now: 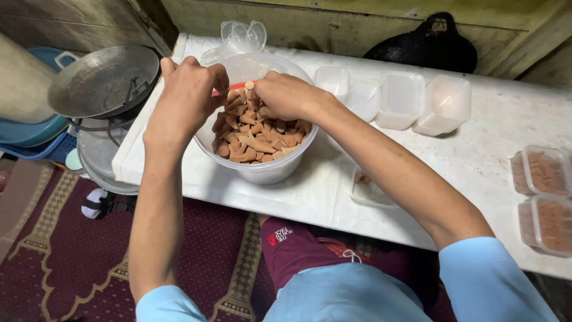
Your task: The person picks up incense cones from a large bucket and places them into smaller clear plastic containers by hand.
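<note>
- Worn wooden boards back our low white bench (476, 149), which stands over a dark red patterned carpet (71, 262).
- We sit at the bench's near edge in a light blue shirt, both arms reaching forward over a clear plastic tub (268, 170).
- That tub stands on the bench near its left end and is filled with small brown cone-shaped pieces (256, 134).
- Our left hand (187, 95) hovers over the tub's left rim, fingers curled in and pinched together; something small and red-orange (235, 87) shows just beside its fingertips, but we cannot tell whether it is held.
- Our right hand (286, 95) is over the middle of the tub, fingers bunched and closed on a single pale cone piece (249, 85) at the fingertips.
- The two hands nearly meet above the heap.
- Behind the tub lie clear plastic lids (241, 36), and to its right stand empty translucent boxes (426, 101) turned upside down.
- One shallow clear tray (372, 191) lies on the bench under our right forearm.
- At the right edge, two small lidded boxes (545, 200) are packed with brown pieces.
- A black bag (426, 48) rests against the wall at the back.
- Left of the bench, a metal weighing scale pan (104, 80) sits above blue plastic basins (30, 131).
</note>
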